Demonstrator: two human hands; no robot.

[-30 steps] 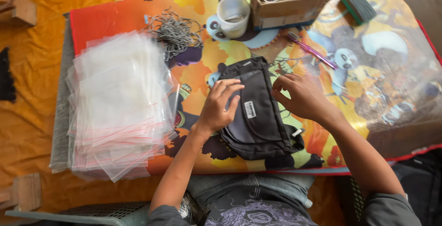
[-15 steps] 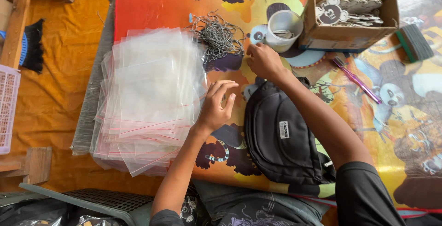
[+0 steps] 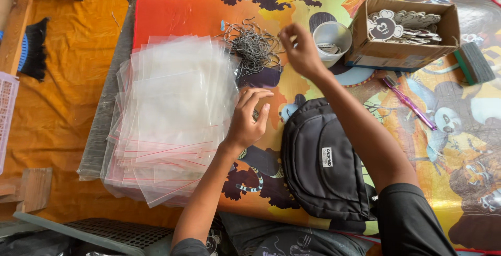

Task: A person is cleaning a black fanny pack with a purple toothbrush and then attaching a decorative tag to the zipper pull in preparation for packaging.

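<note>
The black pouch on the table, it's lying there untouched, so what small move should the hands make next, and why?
Probably lower the right hand onto the pile of metal hooks and pick one. That hand hovers just beside the pile with fingers pinched, seemingly empty, while the left hand rests at the edge of the clear bags. The black pouch lies closed, with no hook visible on it.

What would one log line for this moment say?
left hand: at clear bags | right hand: over wire hooks | black pouch: on table
</note>
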